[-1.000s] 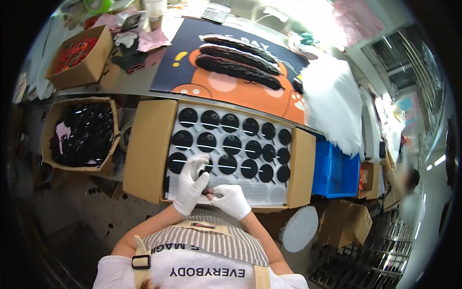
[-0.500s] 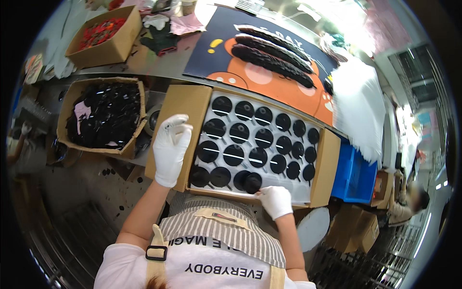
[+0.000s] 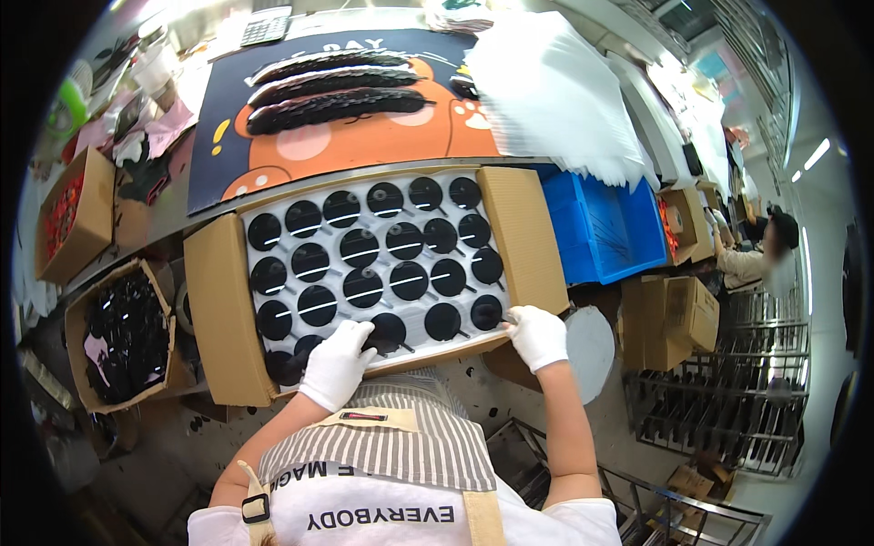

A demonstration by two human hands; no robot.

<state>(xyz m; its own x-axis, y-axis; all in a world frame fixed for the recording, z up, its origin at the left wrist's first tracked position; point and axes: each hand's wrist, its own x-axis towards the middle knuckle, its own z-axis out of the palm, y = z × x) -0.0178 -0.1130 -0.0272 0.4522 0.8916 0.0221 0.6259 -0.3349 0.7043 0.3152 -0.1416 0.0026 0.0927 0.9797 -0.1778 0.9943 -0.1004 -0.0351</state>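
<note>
Seen from the head camera, a worker in white gloves leans over a flat cardboard box (image 3: 223, 314) at the centre of the frame, its flaps folded out so a grey sheet (image 3: 378, 264) carrying rows of round black discs (image 3: 362, 247) lies fully exposed. The left hand (image 3: 337, 366) rests at the lower edge of the sheet, fingers curled down onto a black disc (image 3: 387, 329) in the nearest row, apparently pressing or seating it; whether it actually grips the piece cannot be told. The right hand (image 3: 539, 337), loosely closed, pinches the lower right corner of the box, seemingly to steady it. At lower left, a second carton (image 3: 77, 350) heaped with loose black parts sits within reach. Above, on the bench (image 3: 173, 227), an orange-and-navy mat (image 3: 364, 136) holds three long dark strips, with a blue bin (image 3: 601, 227) to the right.
</note>
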